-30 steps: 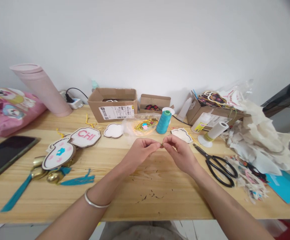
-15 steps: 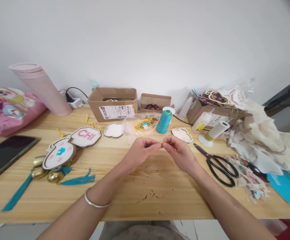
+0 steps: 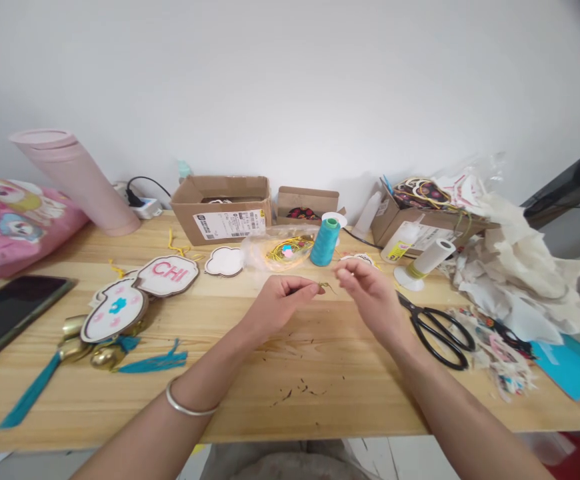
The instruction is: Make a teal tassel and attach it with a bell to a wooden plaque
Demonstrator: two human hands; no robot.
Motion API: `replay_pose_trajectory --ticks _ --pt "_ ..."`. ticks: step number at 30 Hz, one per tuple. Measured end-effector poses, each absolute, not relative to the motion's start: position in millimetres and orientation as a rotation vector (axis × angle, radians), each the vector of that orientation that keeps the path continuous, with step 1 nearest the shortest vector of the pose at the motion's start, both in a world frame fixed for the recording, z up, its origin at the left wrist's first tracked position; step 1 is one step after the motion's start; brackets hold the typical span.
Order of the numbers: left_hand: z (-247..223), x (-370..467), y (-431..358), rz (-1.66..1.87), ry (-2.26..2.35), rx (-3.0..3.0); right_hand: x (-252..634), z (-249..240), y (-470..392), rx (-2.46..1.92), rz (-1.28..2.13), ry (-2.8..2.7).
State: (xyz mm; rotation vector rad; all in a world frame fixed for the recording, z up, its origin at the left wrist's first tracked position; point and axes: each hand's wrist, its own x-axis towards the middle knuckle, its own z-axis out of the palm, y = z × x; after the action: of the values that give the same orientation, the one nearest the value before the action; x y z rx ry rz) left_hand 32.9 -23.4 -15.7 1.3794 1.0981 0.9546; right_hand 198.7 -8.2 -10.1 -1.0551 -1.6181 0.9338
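Above the middle of the wooden table [image 3: 355, 400], as the head view shows, my left hand [image 3: 287, 298] is closed in a pinch, thumb against forefinger, on a thin olive-yellow cord [image 3: 326, 286]. The cord's loose ends project from the fingertips towards my right hand [image 3: 365, 288], which is raised just beside them, its fingers curled and its thumb close to the forefinger; I cannot tell whether it grips anything. A silver bangle [image 3: 183, 409] encircles the left wrist. Beyond the hands stands a cone of teal thread [image 3: 324, 245], upright, next to a clear plastic bag [image 3: 257, 252] containing yellow cords. To the left of the bag lies a white cloud-shaped piece [image 3: 224, 261]; farther left are the plaque lettered CHI [image 3: 167, 275] and a plaque with a blue flower [image 3: 115, 313], the latter near brass bells [image 3: 105, 357] and teal tassels [image 3: 30, 392]. A dark phone [image 3: 15, 317] lies at the left side. Black-handled scissors [image 3: 417, 311] rest to the right of my right hand, near fabric scraps [image 3: 505, 363]. A labelled cardboard box [image 3: 183, 220] stands at the rear, near the wall [image 3: 290, 87].
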Motion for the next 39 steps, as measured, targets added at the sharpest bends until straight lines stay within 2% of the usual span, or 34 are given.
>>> replay_pose_trajectory --ticks 10,17,22,26,34,39 --pt "-22.2 28.8 -19.5 0.974 0.881 1.049 194.3 -5.5 -6.0 -0.965 0.57 -1.873" --pt "-24.4 30.4 -18.7 0.941 0.863 1.06 193.7 -8.4 -9.3 -0.914 0.275 -1.966" --pt "-22.8 33.4 -20.4 0.957 0.898 1.118 195.2 -12.3 -5.9 -0.912 0.185 -2.006" --pt "-22.2 33.5 -20.8 0.96 0.902 1.086 193.9 -11.5 -5.5 -0.932 0.362 -1.98" --pt "-23.0 32.1 -20.4 0.935 0.854 0.968 189.6 -16.4 -8.1 -0.831 1.288 -1.642" --pt "-22.3 31.8 -20.9 0.93 0.836 0.957 189.8 -20.2 -7.9 -0.831 1.463 -1.524"
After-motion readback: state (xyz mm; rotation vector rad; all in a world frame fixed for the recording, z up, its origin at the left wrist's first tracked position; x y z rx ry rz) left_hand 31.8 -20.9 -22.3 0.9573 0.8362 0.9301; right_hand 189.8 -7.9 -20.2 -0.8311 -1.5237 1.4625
